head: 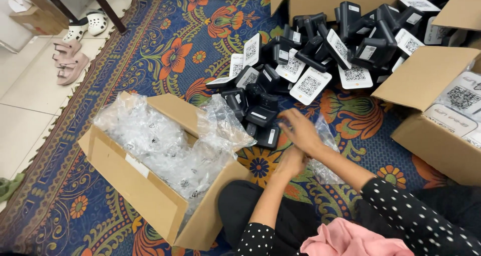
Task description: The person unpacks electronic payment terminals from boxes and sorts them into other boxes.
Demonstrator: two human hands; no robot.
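My right hand [301, 131] reaches left across my lap with fingers spread and slightly blurred, just beside a black device [268, 136] at the near edge of the pile; it holds nothing. Below it, my left hand [291, 162] is curled at the edge of a clear plastic bag [324, 167] that lies on the carpet under my right forearm. A heap of black devices with white code cards [320, 55] spreads behind the hands. To the left stands an open cardboard box [145, 196] filled with crumpled clear bags [155, 143].
An open cardboard box [426, 136] holding white carded devices sits at the right, and another box [325, 0] stands at the back. A patterned blue carpet [165, 50] covers the floor. Sandals [70, 60] lie on the tiles at far left. Pink cloth [350, 241] rests on my lap.
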